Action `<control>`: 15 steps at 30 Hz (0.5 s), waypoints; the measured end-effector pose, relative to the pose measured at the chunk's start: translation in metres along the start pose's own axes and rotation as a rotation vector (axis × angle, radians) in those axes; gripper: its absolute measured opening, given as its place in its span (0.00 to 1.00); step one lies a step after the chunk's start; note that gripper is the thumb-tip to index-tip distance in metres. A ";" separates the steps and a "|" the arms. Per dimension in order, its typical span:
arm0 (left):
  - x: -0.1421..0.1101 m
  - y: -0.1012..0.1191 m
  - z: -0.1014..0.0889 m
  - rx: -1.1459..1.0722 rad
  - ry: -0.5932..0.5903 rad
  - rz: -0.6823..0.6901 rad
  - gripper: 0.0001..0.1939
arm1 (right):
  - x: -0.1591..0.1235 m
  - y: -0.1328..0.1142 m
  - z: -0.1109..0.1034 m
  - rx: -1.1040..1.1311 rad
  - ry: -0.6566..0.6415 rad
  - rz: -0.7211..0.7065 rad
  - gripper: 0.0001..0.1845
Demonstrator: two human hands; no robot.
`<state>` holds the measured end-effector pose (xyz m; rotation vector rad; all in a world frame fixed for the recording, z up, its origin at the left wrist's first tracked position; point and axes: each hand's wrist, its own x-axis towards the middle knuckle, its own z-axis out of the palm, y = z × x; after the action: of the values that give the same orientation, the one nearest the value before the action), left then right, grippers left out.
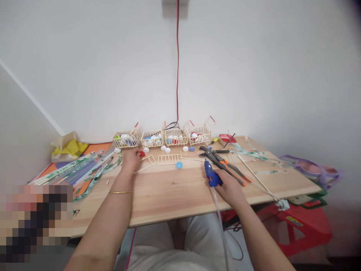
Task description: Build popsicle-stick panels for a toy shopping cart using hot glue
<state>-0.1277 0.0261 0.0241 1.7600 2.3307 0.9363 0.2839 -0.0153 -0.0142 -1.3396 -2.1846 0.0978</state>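
Baskets point(176, 144) on the table point(175, 194), caps point(185, 149) before them, pliers point(214, 158) right of the glue gun point(211, 175).

On my feed: tabletop point(166, 192) smooth wood, grain showing. I read the hot glue gun point(212, 176) as plastic, glue stick point(219, 212) smooth, translucent. Red cap point(142, 154): plastic. Miniature carts point(201, 139): matt wood sticks. Pliers point(217, 160): metal, grips point(236, 177) rubbery-looking. Bracelet point(120, 192): shiny metal. Stool point(313, 222): plastic, slight sheen. Trousers point(155, 241): cloth, matt. Wall point(113, 67): smooth, matt.
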 end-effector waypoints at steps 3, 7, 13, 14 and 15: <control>0.001 0.000 -0.001 0.023 -0.010 -0.007 0.16 | 0.000 0.000 0.000 -0.002 0.008 0.001 0.19; 0.000 0.003 -0.002 0.048 -0.018 -0.001 0.17 | 0.000 0.000 0.000 0.006 0.007 -0.002 0.18; -0.002 0.003 0.005 0.033 -0.023 0.014 0.15 | 0.000 -0.001 0.000 -0.006 -0.007 0.007 0.18; -0.002 0.003 0.006 0.025 -0.026 0.021 0.16 | 0.000 -0.001 0.000 -0.005 -0.007 0.009 0.19; -0.001 0.002 0.008 0.017 -0.031 0.028 0.15 | 0.000 -0.001 0.000 -0.003 -0.007 0.009 0.19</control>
<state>-0.1220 0.0287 0.0185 1.8044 2.3081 0.8895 0.2832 -0.0158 -0.0139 -1.3530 -2.1859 0.1032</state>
